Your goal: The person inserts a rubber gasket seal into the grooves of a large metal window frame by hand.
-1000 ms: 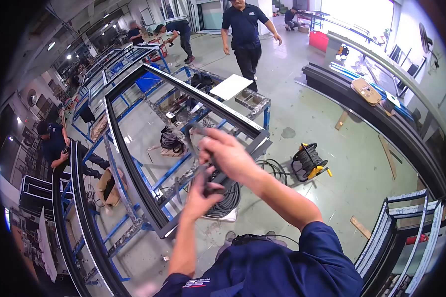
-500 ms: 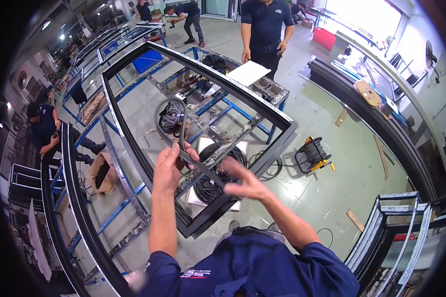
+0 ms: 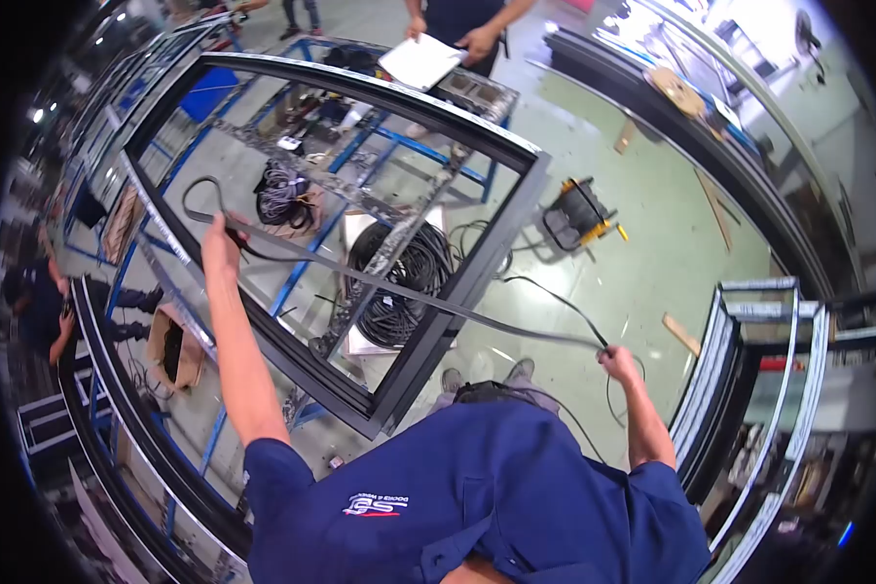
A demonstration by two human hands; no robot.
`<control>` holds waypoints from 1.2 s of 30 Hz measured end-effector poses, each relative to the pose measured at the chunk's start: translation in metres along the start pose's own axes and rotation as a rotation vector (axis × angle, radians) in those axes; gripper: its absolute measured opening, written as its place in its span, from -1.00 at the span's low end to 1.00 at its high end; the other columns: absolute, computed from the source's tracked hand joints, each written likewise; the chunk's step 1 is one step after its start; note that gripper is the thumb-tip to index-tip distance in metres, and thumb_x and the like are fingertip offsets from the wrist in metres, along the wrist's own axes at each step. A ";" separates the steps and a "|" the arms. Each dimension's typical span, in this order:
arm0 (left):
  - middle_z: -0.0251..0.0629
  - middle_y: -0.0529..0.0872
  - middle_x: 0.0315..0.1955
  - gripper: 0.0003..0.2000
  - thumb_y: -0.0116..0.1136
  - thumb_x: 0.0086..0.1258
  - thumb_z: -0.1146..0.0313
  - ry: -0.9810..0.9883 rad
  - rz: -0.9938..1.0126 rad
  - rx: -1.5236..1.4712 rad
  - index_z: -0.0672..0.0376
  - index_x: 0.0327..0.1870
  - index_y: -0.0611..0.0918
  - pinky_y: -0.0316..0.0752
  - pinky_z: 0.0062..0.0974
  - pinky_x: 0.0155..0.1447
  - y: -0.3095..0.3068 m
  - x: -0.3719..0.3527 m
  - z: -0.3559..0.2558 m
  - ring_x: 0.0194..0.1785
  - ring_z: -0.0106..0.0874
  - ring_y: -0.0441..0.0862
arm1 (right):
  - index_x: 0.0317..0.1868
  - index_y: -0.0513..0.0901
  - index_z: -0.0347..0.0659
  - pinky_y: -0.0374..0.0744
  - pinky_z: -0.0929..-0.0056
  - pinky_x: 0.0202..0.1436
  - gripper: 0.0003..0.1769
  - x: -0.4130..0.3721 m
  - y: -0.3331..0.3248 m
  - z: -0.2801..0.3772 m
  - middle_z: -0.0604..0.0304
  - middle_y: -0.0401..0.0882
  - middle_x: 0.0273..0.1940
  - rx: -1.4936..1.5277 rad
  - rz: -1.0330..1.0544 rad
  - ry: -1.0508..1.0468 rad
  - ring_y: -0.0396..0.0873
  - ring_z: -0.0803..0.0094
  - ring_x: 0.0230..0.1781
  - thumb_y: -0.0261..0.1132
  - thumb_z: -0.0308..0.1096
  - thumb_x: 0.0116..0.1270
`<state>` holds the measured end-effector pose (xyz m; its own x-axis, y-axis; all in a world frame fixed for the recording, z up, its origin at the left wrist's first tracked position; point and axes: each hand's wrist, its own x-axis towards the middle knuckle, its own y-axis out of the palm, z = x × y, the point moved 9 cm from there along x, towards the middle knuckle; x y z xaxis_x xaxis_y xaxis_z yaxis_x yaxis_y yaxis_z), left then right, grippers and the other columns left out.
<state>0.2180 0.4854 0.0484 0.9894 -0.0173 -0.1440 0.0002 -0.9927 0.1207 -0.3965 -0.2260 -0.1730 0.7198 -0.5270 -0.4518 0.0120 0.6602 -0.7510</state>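
Observation:
A long black rubber gasket strip (image 3: 399, 289) is stretched between my two hands, crossing above a dark window frame (image 3: 492, 243). My left hand (image 3: 221, 255), over the frame's left side, is closed around the strip, and a loop of it rises beyond the fingers. Out past the frame's right side, my right hand (image 3: 617, 364) pinches the other end of the span, from which a thin length runs back toward the floor. Below the frame opening lie a large coil of black strip (image 3: 428, 255) on a pale sheet and a smaller dark coil (image 3: 280, 195).
Blue metal trestles (image 3: 384, 146) stand under the frame. A cable reel (image 3: 574, 219) sits on the floor at right. Across the frame, a co-worker's hands hold a white sheet (image 3: 419, 64). Long dark profiles (image 3: 136, 389) stand at left, and a rack of profiles (image 3: 725, 389) at right.
My hands have moved far apart, left hand leftward and right hand rightward, drawing the strip out long. The co-worker has picked up the white sheet. My view has shifted.

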 end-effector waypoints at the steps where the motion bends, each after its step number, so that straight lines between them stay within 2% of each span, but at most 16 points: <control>1: 0.00 0.72 -0.08 -0.53 0.06 0.55 -0.03 -0.055 0.046 0.332 0.32 0.00 0.63 0.50 -0.31 -0.16 0.010 -0.008 0.026 -0.15 -0.33 0.67 | -0.34 0.70 -0.31 0.57 0.34 -0.34 -0.68 -0.016 -0.024 0.016 0.10 0.72 -0.42 0.089 -0.053 0.070 0.63 0.44 -0.46 0.34 -0.16 0.36; 3: 0.08 0.72 0.00 -0.41 0.29 0.36 -0.04 0.207 0.130 1.217 0.41 0.08 0.62 0.56 -0.19 0.10 0.065 -0.049 0.052 0.07 -0.10 0.70 | -0.39 0.59 -0.33 0.44 0.39 -0.45 -0.62 -0.041 -0.062 0.094 0.26 0.54 -0.56 0.318 -0.084 0.013 0.46 0.52 -0.54 0.29 -0.14 0.41; 5: 0.17 0.48 0.35 -0.11 0.52 0.08 0.16 0.660 0.350 1.105 0.37 0.43 0.37 0.35 -0.20 0.47 0.217 -0.170 -0.004 0.42 -0.01 0.45 | -0.35 0.54 -0.34 0.30 0.41 -0.47 -0.62 -0.075 -0.100 0.232 0.38 0.38 -0.55 0.217 -0.013 -0.245 0.31 0.58 -0.52 0.30 -0.14 0.42; 7: 0.14 0.33 0.45 0.01 0.61 -0.01 0.25 0.683 0.762 0.783 0.23 0.53 0.27 0.28 -0.15 0.50 0.337 -0.287 -0.029 0.45 -0.03 0.38 | -0.30 0.57 -0.37 0.33 0.30 -0.43 -0.65 -0.103 -0.104 0.338 0.24 0.32 -0.56 0.416 0.078 -0.517 0.25 0.51 -0.49 0.39 -0.20 0.38; 10: 0.02 0.68 0.09 -0.32 0.51 0.22 0.19 0.323 1.072 0.495 0.21 0.36 0.52 0.55 -0.33 0.14 0.394 -0.334 -0.006 0.10 -0.22 0.65 | -0.29 0.62 -0.34 0.40 0.36 -0.43 -0.71 -0.129 -0.118 0.420 0.18 0.46 -0.55 0.492 0.204 -0.693 0.36 0.53 -0.51 0.44 -0.25 0.32; 11: -0.04 0.79 -0.10 -0.47 0.46 0.31 0.20 -0.011 1.128 0.509 0.22 0.25 0.62 0.60 -0.41 -0.02 0.388 -0.322 0.008 -0.09 -0.33 0.73 | -0.29 0.62 -0.34 0.40 0.35 -0.43 -0.71 -0.127 -0.121 0.421 0.15 0.48 -0.55 0.438 0.258 -0.671 0.39 0.53 -0.51 0.44 -0.25 0.30; 12: -0.17 0.81 -0.38 -0.72 0.36 0.41 0.28 0.368 0.872 0.432 0.25 0.02 0.73 0.56 -0.53 -0.21 0.377 -0.292 -0.025 -0.37 -0.53 0.67 | -0.29 0.63 -0.34 0.40 0.34 -0.43 -0.71 -0.119 -0.120 0.405 0.14 0.47 -0.56 0.457 0.290 -0.628 0.39 0.52 -0.52 0.44 -0.25 0.30; 15: -0.11 0.79 -0.14 -0.46 0.48 0.21 0.36 0.327 0.853 0.668 0.31 0.22 0.60 0.60 -0.38 -0.06 0.367 -0.274 -0.063 -0.19 -0.33 0.73 | -0.26 0.66 -0.35 0.40 0.28 -0.44 -0.72 -0.098 -0.110 0.364 0.08 0.46 -0.59 0.313 0.294 -0.630 0.43 0.40 -0.56 0.43 -0.25 0.31; 18: -0.02 0.57 0.26 -0.04 0.54 -0.01 0.41 0.962 1.187 0.709 0.23 0.52 0.28 0.48 -0.13 0.25 0.446 -0.374 -0.067 0.20 -0.11 0.57 | -0.22 0.65 -0.33 0.42 0.21 -0.40 -0.72 -0.113 -0.125 0.406 -0.03 0.51 -0.54 0.359 0.359 -0.744 0.42 0.17 -0.56 0.42 -0.26 0.27; 21: -0.13 0.76 -0.22 -0.55 0.47 0.13 0.52 0.261 1.125 0.678 0.28 0.10 0.67 0.58 -0.38 -0.13 0.447 -0.334 -0.003 -0.23 -0.33 0.72 | -0.23 0.60 -0.34 0.42 0.20 -0.38 -0.72 -0.092 -0.163 0.395 -0.06 0.51 -0.52 0.452 0.323 -0.874 0.42 0.11 -0.54 0.40 -0.26 0.27; 27: -0.56 0.42 -0.60 -0.80 0.20 0.51 0.19 0.397 0.006 0.252 0.14 -0.13 0.69 0.17 -0.63 -0.54 0.252 -0.121 -0.146 -0.61 -0.68 0.29 | -0.28 0.61 -0.25 0.56 0.11 -0.25 -0.76 0.107 -0.144 0.110 -0.04 0.64 -0.43 0.093 -0.073 -0.357 0.62 0.05 -0.38 0.33 -0.31 0.03; 29: -0.56 0.36 -0.63 -0.75 0.16 0.56 0.16 0.542 -0.278 -0.031 0.18 -0.12 0.66 0.21 -0.65 -0.52 0.153 -0.059 -0.174 -0.60 -0.68 0.28 | -0.32 0.69 -0.27 0.52 0.23 -0.34 -0.79 0.152 -0.138 -0.019 0.04 0.60 -0.52 0.123 -0.099 -0.191 0.51 0.30 -0.51 0.34 -0.37 0.02; 30: -0.32 0.64 -0.40 -0.66 0.20 0.53 0.19 0.515 -0.465 0.291 0.29 0.11 0.60 0.54 -0.52 -0.22 0.106 -0.043 -0.173 -0.36 -0.45 0.61 | -0.36 0.70 -0.27 0.50 0.30 -0.38 -0.80 0.156 -0.147 -0.051 0.14 0.59 -0.55 0.176 -0.088 -0.142 0.49 0.42 -0.51 0.39 -0.32 0.05; 33: 0.00 0.67 0.10 -0.46 0.27 0.46 0.27 0.716 -0.596 0.942 0.38 0.36 0.43 0.44 -0.34 0.35 0.153 -0.050 -0.135 0.18 -0.15 0.62 | -0.35 0.67 -0.27 0.50 0.28 -0.35 -0.72 0.144 -0.210 -0.007 0.17 0.57 -0.54 0.325 0.012 -0.156 0.50 0.41 -0.47 0.45 -0.21 0.10; 34: 0.14 0.48 0.35 -0.26 0.32 0.36 0.23 0.832 -0.393 1.253 0.41 0.47 0.28 0.26 -0.24 0.50 0.242 -0.085 -0.117 0.40 -0.04 0.43 | -0.35 0.66 -0.27 0.46 0.31 -0.37 -0.71 0.135 -0.227 0.035 0.24 0.50 -0.54 0.381 0.084 -0.251 0.45 0.46 -0.47 0.47 -0.20 0.13; 36: 0.08 0.30 0.49 -0.09 0.48 0.13 0.32 0.621 0.141 1.020 0.23 0.54 0.25 0.24 -0.29 0.54 0.449 -0.191 -0.066 0.52 -0.11 0.28 | -0.30 0.61 -0.27 0.38 0.35 -0.40 -0.73 0.100 -0.260 0.148 0.34 0.37 -0.54 0.486 0.251 -0.507 0.35 0.50 -0.47 0.46 -0.25 0.21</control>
<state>0.0382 0.0513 0.1953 0.8726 -0.3512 0.3395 0.0490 -0.6286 -0.7762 -0.2248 -0.3717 0.0481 0.9718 -0.0956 -0.2157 0.0263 0.9525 -0.3035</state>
